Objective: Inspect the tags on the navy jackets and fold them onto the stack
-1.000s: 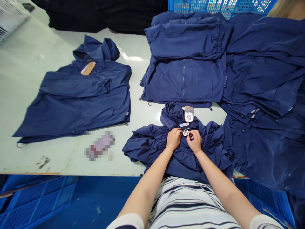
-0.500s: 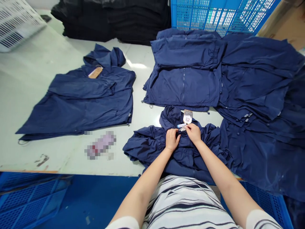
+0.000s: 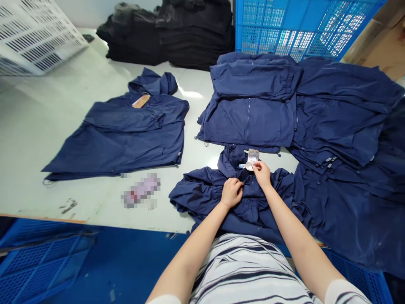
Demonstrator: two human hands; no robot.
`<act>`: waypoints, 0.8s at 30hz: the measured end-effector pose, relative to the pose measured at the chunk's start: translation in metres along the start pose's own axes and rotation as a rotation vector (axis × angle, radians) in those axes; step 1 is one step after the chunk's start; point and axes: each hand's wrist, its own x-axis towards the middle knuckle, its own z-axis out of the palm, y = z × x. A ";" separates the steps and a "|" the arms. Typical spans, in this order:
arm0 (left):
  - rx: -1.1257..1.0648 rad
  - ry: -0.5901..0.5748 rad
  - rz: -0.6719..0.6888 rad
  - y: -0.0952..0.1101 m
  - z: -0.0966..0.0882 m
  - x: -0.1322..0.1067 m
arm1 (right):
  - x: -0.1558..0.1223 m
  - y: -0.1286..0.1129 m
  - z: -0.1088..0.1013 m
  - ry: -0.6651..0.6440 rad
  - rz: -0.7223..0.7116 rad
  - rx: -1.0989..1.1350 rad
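A crumpled navy jacket (image 3: 205,185) lies in front of me at the table's front edge, its collar facing away from me. My left hand (image 3: 232,192) is closed on the jacket's front, just below the collar, with the fingers curled into the cloth. At the collar, my right hand (image 3: 262,174) pinches the lower edge of a pale hang tag (image 3: 253,155). A small white and blue label (image 3: 243,166) sticks out to the left of those fingertips. Exactly how tag and label are joined is too small to make out.
Folded navy jackets (image 3: 253,118) lie beyond my hands and to the right. Another folded jacket (image 3: 133,131) with a brown tag is at left, near a blurred purplish item (image 3: 142,191). Behind stand black garments (image 3: 196,38), a blue crate (image 3: 268,25) and a white crate (image 3: 38,38).
My hands have moved apart: the right one has shifted up to the hang tag, while the left one has dropped lower onto the jacket front. The view has shifted slightly.
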 end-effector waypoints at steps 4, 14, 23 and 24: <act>0.010 0.017 -0.010 0.001 0.002 0.000 | -0.012 0.009 -0.005 0.039 0.088 -0.026; -0.186 0.140 -0.183 -0.003 0.015 -0.003 | -0.027 0.007 0.004 -0.057 0.164 0.114; -0.520 0.192 -0.405 -0.021 0.028 0.017 | -0.072 -0.005 0.007 0.000 0.065 0.171; -0.514 0.169 -0.408 -0.023 0.028 0.018 | -0.075 -0.003 0.008 0.003 0.054 0.174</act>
